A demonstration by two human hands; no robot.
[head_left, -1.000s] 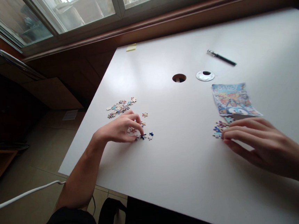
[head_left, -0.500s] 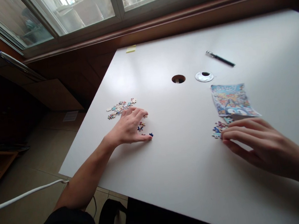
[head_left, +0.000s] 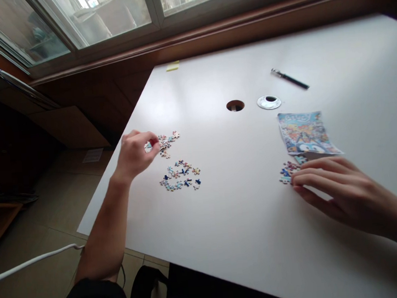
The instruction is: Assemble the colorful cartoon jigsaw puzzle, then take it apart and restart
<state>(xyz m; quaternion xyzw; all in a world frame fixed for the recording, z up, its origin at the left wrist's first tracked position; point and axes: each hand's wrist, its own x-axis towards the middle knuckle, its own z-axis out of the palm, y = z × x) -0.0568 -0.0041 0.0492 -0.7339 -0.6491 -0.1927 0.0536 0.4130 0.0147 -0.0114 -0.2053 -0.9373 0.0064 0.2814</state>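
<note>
My left hand [head_left: 134, 152] is at the left side of the white table, fingers curled and thumb close to the index finger, at the near left edge of a heap of jigsaw pieces [head_left: 165, 141]. Whatever lies between its fingertips is hidden. Just nearer to me, a second loose group of jigsaw pieces [head_left: 176, 173] is spread out, with blue, pale and yellowish ones among them. On the right, my right hand [head_left: 337, 188] has its thumb and fingers closed at the edge of a small cluster of puzzle pieces [head_left: 286, 172], partly covering it.
A creased picture sheet [head_left: 304, 132] with a colourful cartoon print lies beyond my right hand. Farther back are a round cable hole [head_left: 235, 106], a silver ring cover [head_left: 268, 102] and a black pen [head_left: 290, 79]. Yellow tape [head_left: 172, 66] marks the far left corner.
My left hand has moved left and away from me, off the nearer group of pieces, which now shows fully; its fingers have curled in. My right hand stays at the cluster.
</note>
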